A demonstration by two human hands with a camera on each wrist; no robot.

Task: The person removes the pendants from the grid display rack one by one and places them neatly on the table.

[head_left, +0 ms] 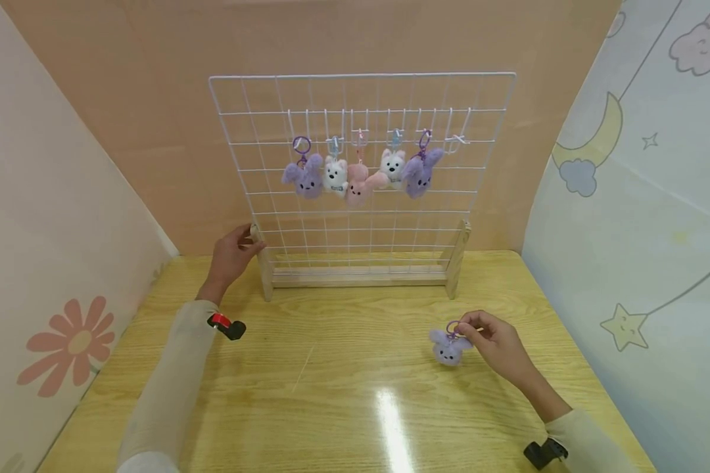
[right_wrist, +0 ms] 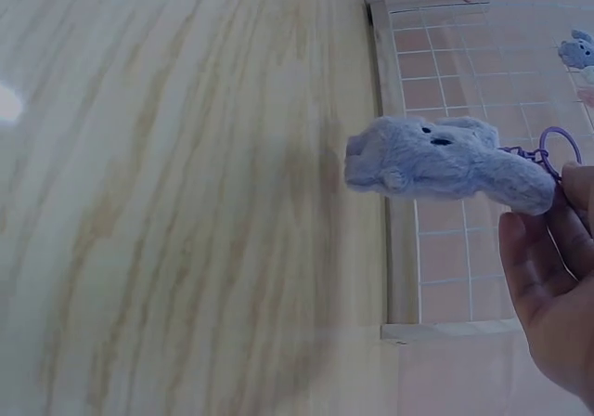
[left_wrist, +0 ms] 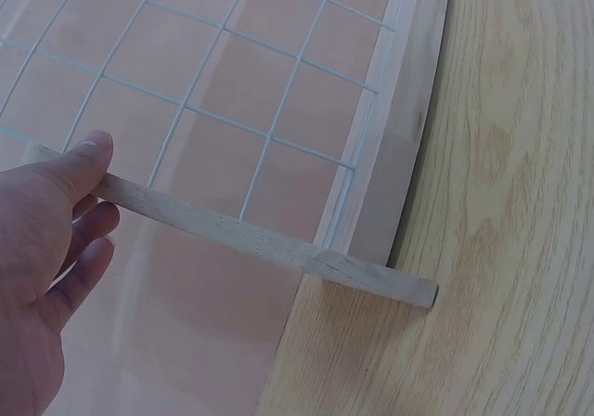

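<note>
In the head view my right hand (head_left: pixel 497 343) pinches the purple ring of a plush bunny keychain (head_left: pixel 448 351), which dangles low over the front right of the table. The right wrist view shows the lilac bunny (right_wrist: pixel 427 161) hanging by a short chain from the ring between thumb and fingers. At the left, my left hand (head_left: pixel 233 255) grips the top of the wooden side post (head_left: pixel 263 269) of a white wire grid rack (head_left: pixel 355 230). Its thumb lies over the post (left_wrist: pixel 232 230) in the left wrist view, with the fingers behind.
Plush keychains hang in a row on the rack's hooks: a purple bunny (head_left: pixel 304 179), a white dog (head_left: pixel 334 176), a pink bunny (head_left: pixel 359 184), another white dog (head_left: pixel 393 165) and a darker purple bunny (head_left: pixel 420 174). A bare white hook (head_left: pixel 457 140) is at the row's right end.
</note>
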